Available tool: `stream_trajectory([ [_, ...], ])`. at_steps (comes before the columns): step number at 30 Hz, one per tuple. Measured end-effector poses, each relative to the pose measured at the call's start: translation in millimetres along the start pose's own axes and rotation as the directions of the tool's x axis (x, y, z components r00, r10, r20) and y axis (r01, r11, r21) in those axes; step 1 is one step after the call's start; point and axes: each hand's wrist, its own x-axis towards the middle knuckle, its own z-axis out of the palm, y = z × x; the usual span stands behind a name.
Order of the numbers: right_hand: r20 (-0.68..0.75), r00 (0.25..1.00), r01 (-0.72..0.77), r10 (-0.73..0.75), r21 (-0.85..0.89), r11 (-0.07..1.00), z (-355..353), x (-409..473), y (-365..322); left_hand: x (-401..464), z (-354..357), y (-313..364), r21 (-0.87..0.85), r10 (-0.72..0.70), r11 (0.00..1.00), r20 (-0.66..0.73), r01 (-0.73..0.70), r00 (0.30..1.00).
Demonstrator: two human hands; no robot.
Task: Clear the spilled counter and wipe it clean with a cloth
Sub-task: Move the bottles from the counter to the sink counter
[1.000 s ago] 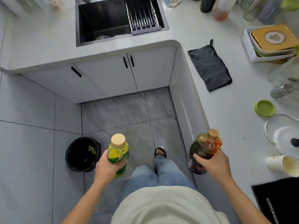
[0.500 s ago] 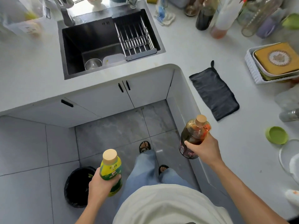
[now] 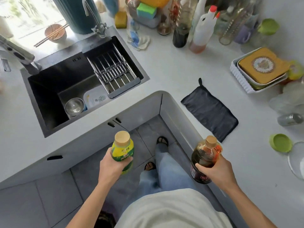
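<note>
My left hand grips a yellow-green bottle with a tan cap, held upright over the floor in front of the cabinet. My right hand grips a dark brown bottle with a tan cap and red label, near the counter's inner edge. A dark grey cloth lies flat on the white counter, beyond the right hand. A green lid lies on the counter to the right.
A black sink with a metal rack, a steel bowl and a white tray stands at the left. Bottles and sponges crowd the back. A white tray holding a yellow tin and a glass plate are at right.
I have stepped toward the counter corner and looked up; both bottles rose with my hands. The bin has dropped to the bottom edge of view, and the back of the counter now shows.
</note>
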Motion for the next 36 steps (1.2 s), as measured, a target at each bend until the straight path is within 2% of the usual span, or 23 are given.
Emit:
stream_trajectory([
  [8,-0.065,0.998,0.017,-0.012,0.068,0.998,-23.0,58.4,-58.0,60.6,4.2,80.3,0.014,0.065,0.998,0.033,-0.065,0.997],
  [14,-0.092,0.989,0.127,-0.114,0.153,0.98,-43.4,112.9,-130.6,99.6,11.7,163.6,-0.018,0.195,0.981,0.036,-0.194,0.98],
  [21,-0.253,0.95,0.238,-0.184,0.2,0.951,-66.0,196.1,-209.9,164.3,38.3,279.7,-0.085,0.353,0.934,0.075,-0.347,0.933],
  [29,-0.408,0.909,0.224,-0.089,0.296,0.928,-62.5,286.5,-262.8,248.5,77.9,386.7,-0.06,0.465,0.885,0.158,-0.462,0.871],
  [36,-0.506,0.863,0.218,-0.002,0.367,0.905,-50.2,338.6,-282.2,305.1,109.0,430.6,-0.077,0.529,0.848,0.185,-0.525,0.828],
])
